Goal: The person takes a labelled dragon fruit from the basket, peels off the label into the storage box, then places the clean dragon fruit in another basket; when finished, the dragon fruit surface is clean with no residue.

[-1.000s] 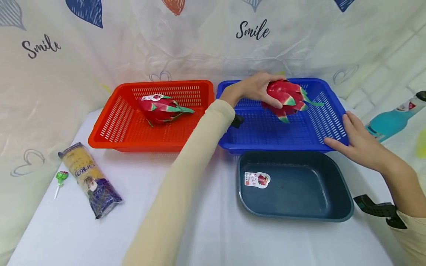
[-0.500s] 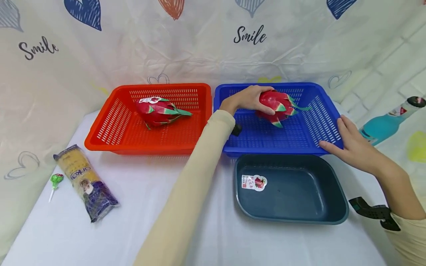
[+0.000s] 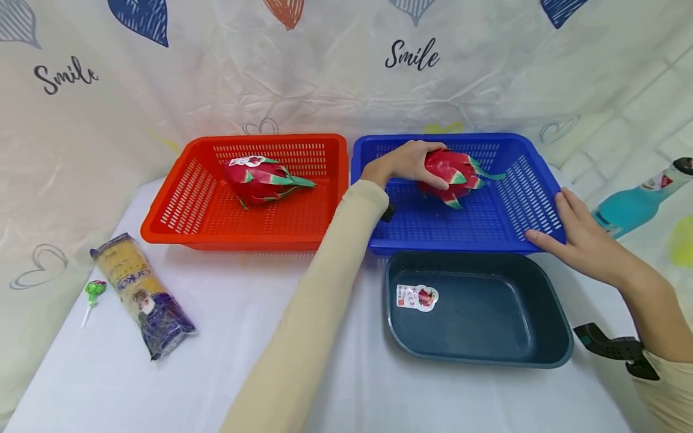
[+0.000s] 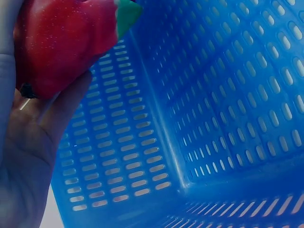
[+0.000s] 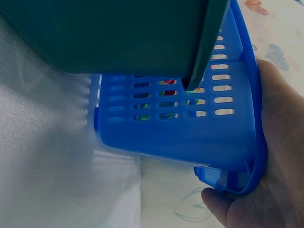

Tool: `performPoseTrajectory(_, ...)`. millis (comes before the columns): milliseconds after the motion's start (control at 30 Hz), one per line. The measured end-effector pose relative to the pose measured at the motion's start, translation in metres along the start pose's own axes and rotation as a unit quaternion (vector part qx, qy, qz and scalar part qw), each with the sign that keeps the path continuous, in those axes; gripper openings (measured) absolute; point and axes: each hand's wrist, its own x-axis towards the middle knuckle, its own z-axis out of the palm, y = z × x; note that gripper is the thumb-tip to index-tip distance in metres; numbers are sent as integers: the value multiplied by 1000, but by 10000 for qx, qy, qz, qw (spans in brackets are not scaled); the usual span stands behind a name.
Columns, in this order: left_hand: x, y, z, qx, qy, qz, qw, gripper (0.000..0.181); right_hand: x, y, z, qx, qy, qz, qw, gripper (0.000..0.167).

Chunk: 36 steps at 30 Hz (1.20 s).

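With my left hand (image 3: 409, 163) I grip a dragon fruit (image 3: 453, 171) inside the blue basket (image 3: 460, 228), right of centre in the upper part of the head view. My thumb lies across its near side and the other fingers pass behind, where I cannot see them. I hold it by the rounded, smooth end, probably because that fills the palm and leaves the leafy tips, pointing to the frame's right, unbent. I cannot tell whether it bears on the basket floor.

My right hand (image 3: 587, 240) grips the basket's near right corner, thumb and fingers spread to either side; I judge this steadies the light plastic.

At upper left, the red basket (image 3: 260, 242) holds a second dragon fruit (image 3: 265, 182) on its side, label upward. A dark tub (image 3: 476, 331) sits just in front of the blue basket, within easy reach, it seems, a fruit sticker (image 3: 417, 297) inside it. A packet (image 3: 143, 297) and a lollipop (image 3: 94, 288) lie well apart at the left; a bottle (image 3: 628, 210) shows beyond my right hand.
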Motion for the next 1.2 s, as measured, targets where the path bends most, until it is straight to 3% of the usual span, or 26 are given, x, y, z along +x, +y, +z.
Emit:
performPoseTrajectory(133, 0, -2, 5, 54, -98, 10, 9999, 92, -2, 2, 1, -39, -51, 63, 10000, 97)
performPoseTrajectory(267, -2, -7, 11, 201, -304, -179, 9992, 92, -3, 4, 5, -106, -94, 88, 9999, 98)
performPoseTrajectory(433, -2, -9, 13, 284, -338, -202, 9988, 88, -5, 5, 7, -100, -81, 104, 9999, 99)
performPoseTrajectory(667, -1, -5, 9, 167, -333, -322, 9988, 88, -5, 4, 3, -30, 45, -2, 10000, 99)
performPoseTrajectory(967, -1, -2, 3, 404, -341, -254, 9983, 88, -2, 1, -2, -10, -16, 76, 10000, 98)
performPoseTrajectory(1200, -8, 7, -5, 532, -541, -563, 9955, 90, 0, 0, -1, 17, 55, 22, 10000, 99)
